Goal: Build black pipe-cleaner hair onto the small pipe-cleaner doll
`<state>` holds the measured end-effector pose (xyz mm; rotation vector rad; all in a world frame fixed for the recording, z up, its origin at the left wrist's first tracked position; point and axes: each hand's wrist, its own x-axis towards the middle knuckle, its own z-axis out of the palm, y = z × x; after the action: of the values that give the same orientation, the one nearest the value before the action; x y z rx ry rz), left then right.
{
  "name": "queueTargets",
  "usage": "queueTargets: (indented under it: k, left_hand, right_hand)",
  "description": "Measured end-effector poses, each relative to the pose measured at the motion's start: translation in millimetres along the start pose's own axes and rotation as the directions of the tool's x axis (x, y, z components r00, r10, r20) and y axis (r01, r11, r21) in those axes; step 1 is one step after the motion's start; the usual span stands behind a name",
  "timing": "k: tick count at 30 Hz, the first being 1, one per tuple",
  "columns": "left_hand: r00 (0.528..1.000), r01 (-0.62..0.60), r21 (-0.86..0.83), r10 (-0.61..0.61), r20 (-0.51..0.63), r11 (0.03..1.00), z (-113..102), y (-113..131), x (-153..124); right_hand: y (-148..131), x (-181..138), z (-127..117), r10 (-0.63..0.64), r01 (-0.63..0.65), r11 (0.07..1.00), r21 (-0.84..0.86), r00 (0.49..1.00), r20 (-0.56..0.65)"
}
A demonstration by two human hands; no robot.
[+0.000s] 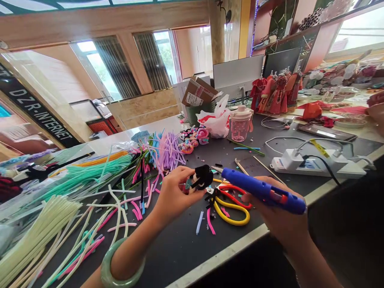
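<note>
Left hand [177, 196]: fingers [183, 174] clenched around a small pipe-cleaner doll [201, 178] with black hair, held up over the dark surface [180, 252]; a pale green bangle [120, 266] circles the wrist.

Right hand [279, 216]: fingers [255, 185] grasping a blue hot glue gun [264, 191], its nozzle pointing toward the doll and just beside it.

Beneath the hands: scissors [231, 206] with yellow and red handles, lying on the surface.

Left of the hands: heaps of green, cream, pink and purple pipe cleaners [166, 152].

Farther along: a white power strip [315, 168], a pink lidded cup [241, 123] and red miniature dresses [276, 94].
</note>
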<state>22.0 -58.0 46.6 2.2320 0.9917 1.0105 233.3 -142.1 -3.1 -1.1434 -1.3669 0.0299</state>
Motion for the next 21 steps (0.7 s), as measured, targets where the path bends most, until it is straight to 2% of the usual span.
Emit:
queueTargets:
  k: [5,11,21]
  left_hand:
    - [0.998,-0.042,0.064,0.045,-0.046,0.997,-0.2,7.7,-2.2]
    - [0.995,-0.082,0.075,0.086,-0.059,0.994,-0.4,8.1,-3.2]
    - [0.995,-0.068,0.091,0.074,-0.066,0.993,-1.2,10.5,-4.3]
  right_hand:
    - [-1.4,-5.1,-2.3,-0.175,0.175,0.982,-0.076,0.985,0.010]
    - [1.0,-4.7,-4.1,-0.265,0.265,0.957,-0.120,0.964,0.021]
    - [-3.0,-5.6,-8.0,-0.213,0.219,0.972,-0.081,0.974,0.079]
